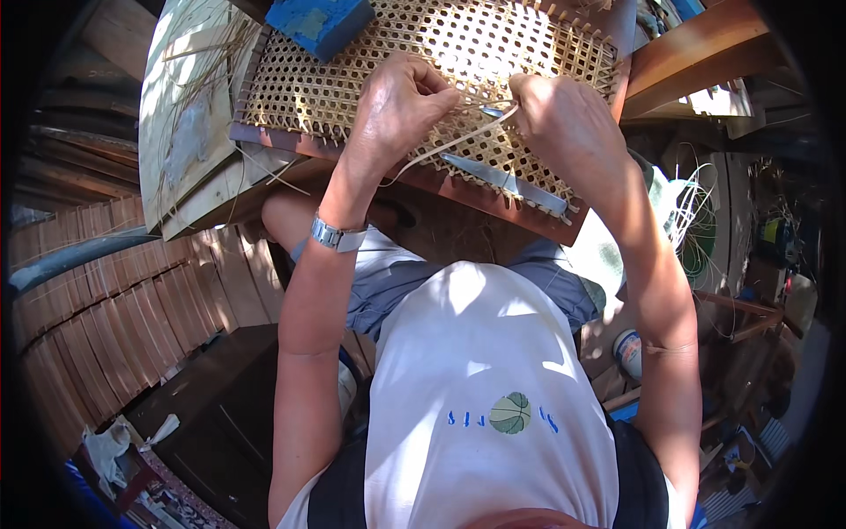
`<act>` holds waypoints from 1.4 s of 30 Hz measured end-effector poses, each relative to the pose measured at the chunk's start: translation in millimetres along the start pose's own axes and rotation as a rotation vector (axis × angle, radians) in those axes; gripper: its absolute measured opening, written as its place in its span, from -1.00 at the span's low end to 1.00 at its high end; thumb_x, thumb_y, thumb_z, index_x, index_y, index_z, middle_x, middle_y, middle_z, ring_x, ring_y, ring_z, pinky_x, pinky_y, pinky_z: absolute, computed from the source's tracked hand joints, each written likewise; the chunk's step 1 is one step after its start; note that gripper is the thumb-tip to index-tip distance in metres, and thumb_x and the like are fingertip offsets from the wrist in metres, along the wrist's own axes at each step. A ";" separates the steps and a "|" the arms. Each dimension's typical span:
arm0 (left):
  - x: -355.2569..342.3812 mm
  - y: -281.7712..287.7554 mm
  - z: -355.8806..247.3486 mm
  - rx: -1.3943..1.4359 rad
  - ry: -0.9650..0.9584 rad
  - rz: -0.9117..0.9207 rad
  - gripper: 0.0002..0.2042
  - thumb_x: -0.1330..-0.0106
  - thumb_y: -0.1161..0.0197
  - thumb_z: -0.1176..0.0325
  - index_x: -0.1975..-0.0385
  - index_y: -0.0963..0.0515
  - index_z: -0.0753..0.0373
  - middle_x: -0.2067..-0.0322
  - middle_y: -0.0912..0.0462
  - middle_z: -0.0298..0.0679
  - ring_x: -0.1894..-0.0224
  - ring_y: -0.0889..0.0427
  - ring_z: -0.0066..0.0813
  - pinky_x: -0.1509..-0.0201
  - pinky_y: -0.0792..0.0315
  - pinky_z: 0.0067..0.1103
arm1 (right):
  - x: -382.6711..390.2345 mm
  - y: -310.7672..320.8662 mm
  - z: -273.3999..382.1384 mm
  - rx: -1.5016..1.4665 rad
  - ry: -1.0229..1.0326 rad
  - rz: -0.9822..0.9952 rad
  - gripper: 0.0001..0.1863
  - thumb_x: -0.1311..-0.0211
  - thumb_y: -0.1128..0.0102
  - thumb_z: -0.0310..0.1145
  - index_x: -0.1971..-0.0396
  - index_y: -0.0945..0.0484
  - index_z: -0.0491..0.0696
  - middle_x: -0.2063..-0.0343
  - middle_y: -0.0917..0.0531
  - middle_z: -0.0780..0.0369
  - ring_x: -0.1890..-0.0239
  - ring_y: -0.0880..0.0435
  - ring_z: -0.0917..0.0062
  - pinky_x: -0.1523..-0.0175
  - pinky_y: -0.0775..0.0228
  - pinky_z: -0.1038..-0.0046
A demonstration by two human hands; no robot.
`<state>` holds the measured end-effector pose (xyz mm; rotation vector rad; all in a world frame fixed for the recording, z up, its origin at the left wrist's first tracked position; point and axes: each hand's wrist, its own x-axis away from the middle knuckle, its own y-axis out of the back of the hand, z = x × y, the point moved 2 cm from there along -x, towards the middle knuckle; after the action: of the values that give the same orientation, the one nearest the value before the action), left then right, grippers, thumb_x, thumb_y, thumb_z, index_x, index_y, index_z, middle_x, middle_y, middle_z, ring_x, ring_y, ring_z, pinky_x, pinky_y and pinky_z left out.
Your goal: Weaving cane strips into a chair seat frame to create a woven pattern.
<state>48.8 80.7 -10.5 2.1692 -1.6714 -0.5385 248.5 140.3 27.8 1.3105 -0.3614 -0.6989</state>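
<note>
My left hand (397, 110) pinches a thin strand at the woven cane panel (308, 101), which has a reddish-brown wooden frame. My right hand (568, 132) is closed at the panel's right half, its fingertips around a pale cane strand (467, 137) that trails down-left across the weave. A small pointed metal tip (491, 112) shows beside those fingertips; whether I grip it is hard to tell. A long flat metal blade (502, 181) lies on the panel below my hands. A blue block (317, 25) rests at the panel's upper left.
A pale board (181, 115) with loose strands lies under and left of the panel. A wooden beam (692, 57) extends at upper right, loose cane (692, 212) hangs at right, and stacked wood slats (115, 309) stand at left. A dark box (203, 414) sits lower left.
</note>
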 end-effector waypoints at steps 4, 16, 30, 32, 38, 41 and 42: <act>0.1 4.2 -10.7 -0.033 0.096 0.021 -0.78 -0.03 -0.43 0.33 0.53 -0.64 0.40 0.46 -0.67 -0.08 0.39 -0.68 -0.31 0.22 -0.54 -0.45 | -5.0 -1.5 0.0 0.044 0.172 -0.075 -0.84 0.00 -0.29 -0.51 0.39 -0.52 -0.16 0.53 -0.62 0.03 0.37 -0.66 0.09 0.24 -0.50 0.12; 0.2 4.0 -10.9 -0.038 0.147 0.019 -0.79 -0.07 -0.39 0.33 0.54 -0.66 0.39 0.53 -0.69 -0.07 0.47 -0.69 -0.36 0.26 -0.55 -0.46 | -9.9 -1.6 7.2 0.100 0.332 -0.185 -0.78 0.04 -0.26 -0.53 0.39 -0.41 -0.13 0.56 -0.53 0.12 0.44 -0.61 0.18 0.30 -0.47 0.18; 20.7 -11.7 -29.7 -0.236 -0.101 -0.032 -0.75 -0.18 -0.42 0.30 0.49 -0.66 0.42 0.35 -0.56 0.04 0.25 -0.63 -0.06 0.07 -0.50 -0.26 | -24.4 -5.3 -23.1 -0.154 0.097 -0.068 -0.60 -0.19 -0.37 -0.11 0.55 -0.49 -0.14 0.62 -0.55 0.06 0.53 -0.57 0.16 0.33 -0.40 0.20; 20.8 -6.9 -34.2 -0.250 -0.083 0.038 -0.78 -0.25 -0.34 0.33 0.42 -0.68 0.41 0.33 -0.61 0.02 0.24 -0.65 -0.11 0.06 -0.50 -0.26 | -27.7 22.2 -25.7 0.035 -0.081 0.149 -0.59 -0.19 -0.38 -0.12 0.55 -0.46 -0.14 0.62 -0.56 0.07 0.52 -0.59 0.19 0.34 -0.38 0.18; -13.2 -31.3 -49.5 0.066 -0.066 0.208 -0.74 -0.36 -0.30 0.24 0.27 -0.70 0.36 0.44 -0.74 -0.16 0.47 -0.68 -0.46 0.34 -0.54 -0.50 | -6.0 69.3 -53.9 0.038 -0.168 0.023 -0.49 -0.13 -0.41 0.08 0.49 -0.52 -0.13 0.67 -0.54 0.10 0.56 -0.61 0.28 0.38 -0.38 0.26; -13.5 -32.9 -48.0 0.075 0.111 0.253 -0.76 -0.32 -0.34 0.25 0.32 -0.71 0.36 0.45 -0.73 -0.18 0.46 -0.69 -0.48 0.32 -0.54 -0.55 | 0.8 48.6 -42.3 0.055 -0.005 -0.041 -0.63 -0.26 -0.33 -0.08 0.43 -0.55 -0.13 0.55 -0.61 0.03 0.46 -0.64 0.14 0.29 -0.42 0.17; -10.5 -30.9 -39.3 0.087 0.184 0.187 -0.77 -0.28 -0.38 0.26 0.36 -0.72 0.36 0.46 -0.71 -0.17 0.47 -0.68 -0.46 0.31 -0.55 -0.56 | -1.6 29.5 -39.7 -0.019 -0.044 0.001 -0.71 -0.33 -0.24 -0.20 0.40 -0.56 -0.15 0.49 -0.63 -0.01 0.39 -0.66 0.08 0.23 -0.44 0.14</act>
<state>91.7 100.2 9.2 2.0228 -1.7991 -0.2123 279.4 174.1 46.6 1.2780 -0.3903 -0.7294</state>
